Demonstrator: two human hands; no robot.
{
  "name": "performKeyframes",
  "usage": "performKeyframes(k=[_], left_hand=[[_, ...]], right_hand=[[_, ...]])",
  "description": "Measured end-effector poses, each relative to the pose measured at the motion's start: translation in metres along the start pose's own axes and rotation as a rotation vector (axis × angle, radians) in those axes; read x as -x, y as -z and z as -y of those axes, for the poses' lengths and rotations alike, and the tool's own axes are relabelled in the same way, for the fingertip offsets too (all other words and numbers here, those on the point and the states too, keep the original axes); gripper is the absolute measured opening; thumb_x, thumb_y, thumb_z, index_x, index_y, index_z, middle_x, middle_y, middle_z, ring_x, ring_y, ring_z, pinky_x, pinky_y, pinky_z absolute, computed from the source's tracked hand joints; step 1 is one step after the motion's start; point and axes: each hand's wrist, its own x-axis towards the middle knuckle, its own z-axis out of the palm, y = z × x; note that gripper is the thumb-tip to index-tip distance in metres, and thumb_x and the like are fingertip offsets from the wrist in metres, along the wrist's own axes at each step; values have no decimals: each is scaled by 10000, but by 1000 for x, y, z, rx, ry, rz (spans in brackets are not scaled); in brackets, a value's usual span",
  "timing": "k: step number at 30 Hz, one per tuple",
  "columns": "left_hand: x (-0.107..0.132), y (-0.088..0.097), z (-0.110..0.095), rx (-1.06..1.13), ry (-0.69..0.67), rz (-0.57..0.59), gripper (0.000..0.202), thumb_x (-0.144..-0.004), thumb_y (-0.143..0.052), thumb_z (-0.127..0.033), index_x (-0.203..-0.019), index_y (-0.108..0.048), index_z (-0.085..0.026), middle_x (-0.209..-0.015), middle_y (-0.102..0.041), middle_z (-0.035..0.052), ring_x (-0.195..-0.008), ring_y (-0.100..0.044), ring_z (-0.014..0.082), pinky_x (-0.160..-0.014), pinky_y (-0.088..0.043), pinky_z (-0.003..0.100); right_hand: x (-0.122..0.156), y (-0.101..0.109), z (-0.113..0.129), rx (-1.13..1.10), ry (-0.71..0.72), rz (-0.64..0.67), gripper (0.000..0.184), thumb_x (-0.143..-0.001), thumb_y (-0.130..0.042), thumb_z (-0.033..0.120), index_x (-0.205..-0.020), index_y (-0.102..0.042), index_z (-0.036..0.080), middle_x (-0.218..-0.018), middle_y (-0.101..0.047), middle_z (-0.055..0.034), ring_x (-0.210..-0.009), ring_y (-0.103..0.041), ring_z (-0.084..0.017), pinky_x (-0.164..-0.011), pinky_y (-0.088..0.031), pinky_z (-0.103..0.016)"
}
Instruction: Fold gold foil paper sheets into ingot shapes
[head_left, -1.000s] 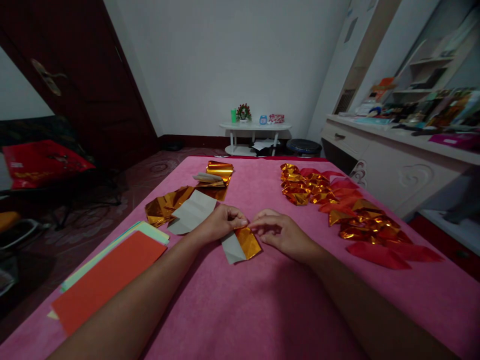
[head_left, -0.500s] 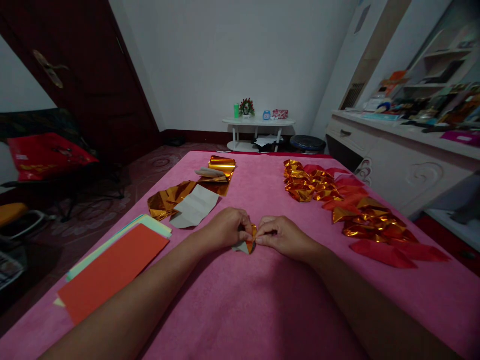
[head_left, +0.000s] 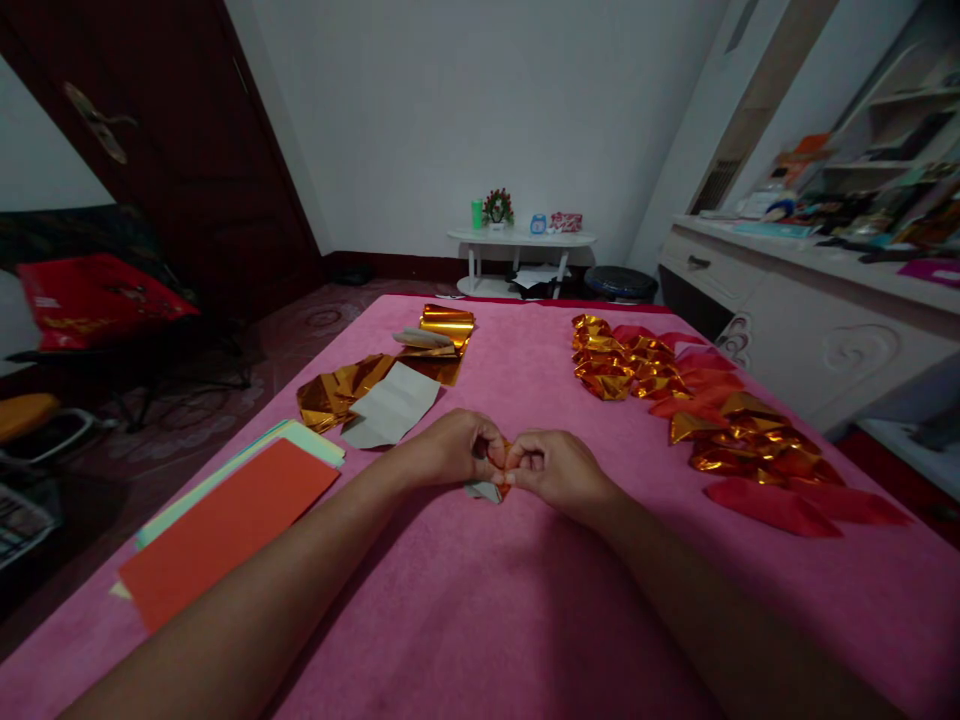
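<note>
Pinches foil paper [head_left: 484,491] between fingertips of left hand [head_left: 466,450] and right hand [head_left: 560,470] (likely light, tearable); grip at folds.

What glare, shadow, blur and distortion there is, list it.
Head view: glints on the gold roll; head view: a soft shadow on the pink cloth; head view: smeared clutter on the dresser; head view: leaning door, suggesting lens distortion; head view: the foil piece in the fingers largely covered.
</note>
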Motion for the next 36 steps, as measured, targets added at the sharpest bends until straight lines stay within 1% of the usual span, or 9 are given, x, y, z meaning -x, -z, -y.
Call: performKeyframes(k=[6, 11, 14, 17, 19, 23, 26, 31, 36], left_hand=[[1, -2, 0, -66, -15, -34, 197, -644, -737, -285, -745, -670, -130, -695, -635, 13, -605, -534, 91, -568, -410, 198], [1, 2, 5, 165, 12, 8, 203, -717, -662, -237, -873, -639, -109, -741, -636, 29, -619, -544, 87, -580, -429, 201], [-2, 2, 8, 248, 9, -76, 224, -775, -602, -229, -960, -625, -106, -787, -654, 52, -663, -578, 101, -621, -457, 222], [-6, 2, 11, 280, 32, -197, 205, -799, -576, -231, -939, -642, -96, -852, -678, 88, -738, -621, 132, -687, -488, 261], [-8, 4, 14, 229, 22, -253, 195, -814, -555, -229, -909, -664, -98, -871, -682, 95, -766, -630, 144, -729, -497, 286], [-6, 9, 17, -122, -74, -346, 170, -808, -564, -207, -849, -715, -140, -858, -669, 72, -832, -601, 157, -818, -467, 311], [-4, 13, 18, -252, -142, -319, 159, -803, -565, -182, -811, -721, -149, -861, -657, 65, -851, -581, 154, -815, -454, 291], [-1, 15, 16, -261, -177, -237, 179, -822, -538, -179, -823, -714, -148, -831, -667, 55, -813, -579, 143, -787, -445, 272], [3, 17, 8, -233, -151, -172, 220, -808, -589, -328, -824, -717, -149, -853, -655, 62, -795, -577, 143, -752, -444, 256]], right_hand=[[2, -2, 3, 54, 48, -34, 48, -680, -631, 180, -698, -672, 197, -724, -605, 13, -601, -496, -95, -528, -315, -214], [9, 4, 21, 209, 61, 5, 124, -706, -569, 148, -701, -677, 209, -744, -611, 6, -620, -505, -104, -554, -312, -228], [17, 9, 35, 319, 75, 56, 138, -692, -538, 119, -664, -639, 208, -753, -619, 9, -632, -509, -107, -563, -297, -240], [26, 6, 42, 437, 129, 49, 94, -706, -552, 157, -701, -632, 206, -804, -625, -17, -715, -527, -142, -615, -312, -263], [32, -1, 41, 513, 202, -27, 122, -740, -526, 160, -774, -639, 190, -858, -625, -51, -795, -531, -172, -681, -327, -284], [37, -18, 36, 609, 271, -151, 180, -792, -466, 151, -865, -631, 159, -931, -615, -91, -845, -521, -194, -727, -330, -305], [33, -19, 34, 636, 257, -133, 162, -780, -487, 156, -847, -633, 176, -894, -615, -73, -787, -516, -174, -668, -319, -292], [21, 7, 32, 642, 196, -61, 139, -744, -527, 148, -775, -651, 200, -786, -586, -26, -644, -486, -128, -549, -257, -276], [16, 25, 24, 504, 140, -16, 127, -765, -561, 202, -723, -680, 220, -722, -549, -2, -620, -485, -109, -533, -253, -252]])
